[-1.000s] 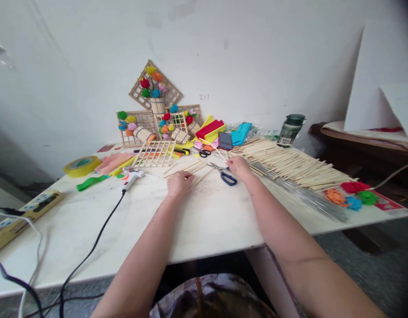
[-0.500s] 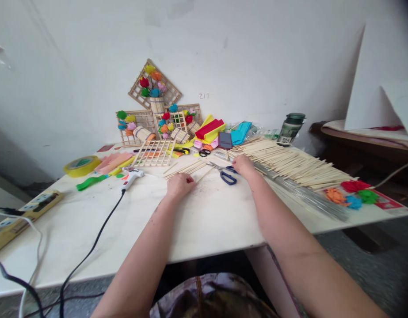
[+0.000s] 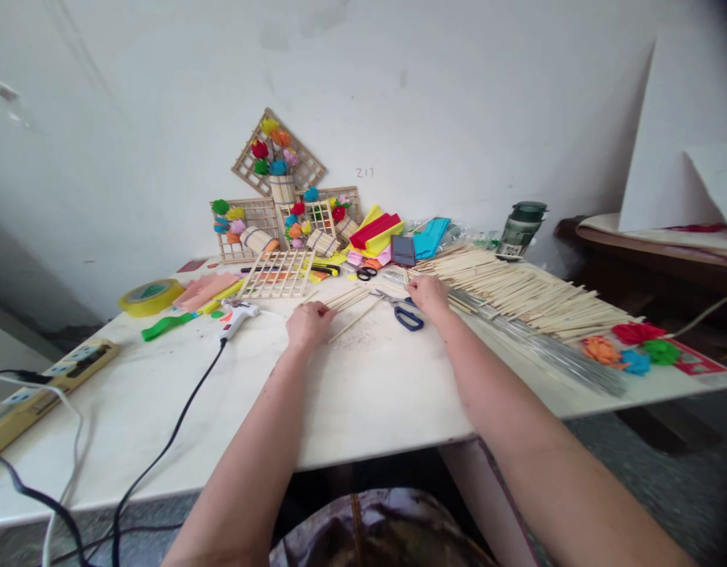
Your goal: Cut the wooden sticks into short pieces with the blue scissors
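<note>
**Curled left hand (image 3: 309, 323) at the thin sticks (image 3: 348, 299), curled right hand (image 3: 429, 294) at the blue scissors (image 3: 409, 318)**

We sit at a white table (image 3: 375, 394) against a pale wall (image 3: 434, 102). Left of the blue scissors lie our glue gun (image 3: 239, 318), yellow tape (image 3: 150, 298) and, farthest out, a power strip (image 3: 56, 386). Beyond them, to the left, stand wooden frames (image 3: 297, 139) with paper flowers (image 3: 281, 139). Right of them spreads a stick pile (image 3: 517, 291), with our bottle (image 3: 521, 230) beyond.

Our left fingers are drawn nearly together at the ends of the thin sticks, just left of the scissors; whether they pinch one, we cannot tell. Our right fingers bend close over the scissors' farther handle; what they hold is hidden.
</note>
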`<state>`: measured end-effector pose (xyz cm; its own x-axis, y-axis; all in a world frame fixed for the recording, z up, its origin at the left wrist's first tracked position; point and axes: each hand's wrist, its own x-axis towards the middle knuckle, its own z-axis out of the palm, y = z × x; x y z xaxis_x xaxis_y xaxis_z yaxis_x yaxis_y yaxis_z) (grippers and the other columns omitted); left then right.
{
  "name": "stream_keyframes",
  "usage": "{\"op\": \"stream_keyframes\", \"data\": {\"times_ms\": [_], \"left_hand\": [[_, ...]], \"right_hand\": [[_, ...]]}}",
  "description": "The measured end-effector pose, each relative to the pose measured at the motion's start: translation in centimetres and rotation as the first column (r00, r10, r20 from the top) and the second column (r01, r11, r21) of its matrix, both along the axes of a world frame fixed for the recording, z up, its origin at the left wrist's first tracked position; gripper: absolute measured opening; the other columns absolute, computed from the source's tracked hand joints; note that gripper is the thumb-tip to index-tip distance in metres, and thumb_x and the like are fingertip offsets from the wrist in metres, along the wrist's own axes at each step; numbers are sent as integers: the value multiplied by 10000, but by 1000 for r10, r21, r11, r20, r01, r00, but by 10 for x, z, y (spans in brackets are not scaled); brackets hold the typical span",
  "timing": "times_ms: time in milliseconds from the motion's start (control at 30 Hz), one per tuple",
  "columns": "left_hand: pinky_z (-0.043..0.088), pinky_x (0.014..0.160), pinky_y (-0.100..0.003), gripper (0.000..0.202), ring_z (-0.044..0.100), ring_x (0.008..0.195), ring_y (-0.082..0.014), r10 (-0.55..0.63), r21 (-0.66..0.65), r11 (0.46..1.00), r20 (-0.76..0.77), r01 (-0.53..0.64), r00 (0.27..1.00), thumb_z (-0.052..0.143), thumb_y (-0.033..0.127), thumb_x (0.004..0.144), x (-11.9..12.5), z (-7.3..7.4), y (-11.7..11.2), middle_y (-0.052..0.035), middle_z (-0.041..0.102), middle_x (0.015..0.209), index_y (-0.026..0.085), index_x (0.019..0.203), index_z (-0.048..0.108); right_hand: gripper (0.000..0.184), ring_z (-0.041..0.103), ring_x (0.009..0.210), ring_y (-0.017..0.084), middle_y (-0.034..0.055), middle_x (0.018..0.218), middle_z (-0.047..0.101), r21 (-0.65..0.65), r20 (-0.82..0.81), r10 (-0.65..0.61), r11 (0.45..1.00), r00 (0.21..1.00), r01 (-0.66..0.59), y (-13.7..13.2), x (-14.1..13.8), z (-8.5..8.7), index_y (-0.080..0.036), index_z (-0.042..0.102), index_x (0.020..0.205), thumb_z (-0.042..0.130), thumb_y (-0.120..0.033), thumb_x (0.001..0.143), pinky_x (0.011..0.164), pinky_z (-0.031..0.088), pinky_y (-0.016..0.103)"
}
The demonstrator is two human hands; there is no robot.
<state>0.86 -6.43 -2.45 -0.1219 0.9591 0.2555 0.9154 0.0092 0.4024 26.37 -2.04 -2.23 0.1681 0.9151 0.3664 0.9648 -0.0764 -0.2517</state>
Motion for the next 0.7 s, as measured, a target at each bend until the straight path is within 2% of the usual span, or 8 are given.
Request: {"op": "stream_keyframes", "data": {"times_ms": [100,200,333,400,467,600,700], "left_hand": [[382,602,-295,341,574,795,-237,142,-25,990,37,-141,989,443,492,712,-11,3,13,-83,658,845,250,824,655],[399,638,-318,311,563,850,-255,189,-15,982,28,-188,982,445,413,729,-20,2,26,-107,645,910,229,860,659],[411,739,-321,297,471,1032,-274,167,36,986,-81,-165,983,437,310,745,-29,-5,41,-120,615,1010,182,896,658],[406,781,-322,305,470,1034,-265,162,38,987,-165,-158,973,427,257,748,-33,-8,48,-120,620,998,166,942,644],[417,769,-316,310,501,999,-255,162,-10,986,-217,-168,963,430,233,743,-37,-9,53,-124,620,994,163,968,633],[437,744,-305,321,549,948,-238,116,-107,983,-288,-152,951,425,200,739,-40,-6,61,-129,610,1024,169,994,617],[442,755,-299,329,558,950,-230,47,-177,977,-361,-118,932,416,153,727,-40,-1,65,-128,605,1040,165,988,617]], "right_hand": [[260,585,810,215,76,847,664,11,-17,55,998,998,-54,-6,-9,0,-213,679,817,491,-384,760,642,393,274],[298,580,805,210,83,849,662,22,4,114,993,993,-114,-13,-21,0,-202,675,829,452,-395,790,642,387,272],[291,575,819,200,71,882,655,-19,36,280,960,959,-279,-22,-42,-4,-209,661,881,401,-327,827,659,383,269],[284,566,855,184,45,940,637,-22,55,418,909,907,-417,-25,-53,-8,-233,641,939,385,-301,839,686,382,260],[291,557,873,180,39,994,607,-44,93,503,864,859,-501,-27,-64,-12,-254,622,991,373,-276,845,701,382,264],[319,543,862,187,66,1027,552,-200,191,567,822,801,-533,-29,-78,-12,-267,607,1023,390,-157,817,714,378,297],[310,509,913,189,87,1024,538,-234,243,595,802,766,-549,-31,-82,-7,-204,605,983,354,-111,826,730,375,304]]}}
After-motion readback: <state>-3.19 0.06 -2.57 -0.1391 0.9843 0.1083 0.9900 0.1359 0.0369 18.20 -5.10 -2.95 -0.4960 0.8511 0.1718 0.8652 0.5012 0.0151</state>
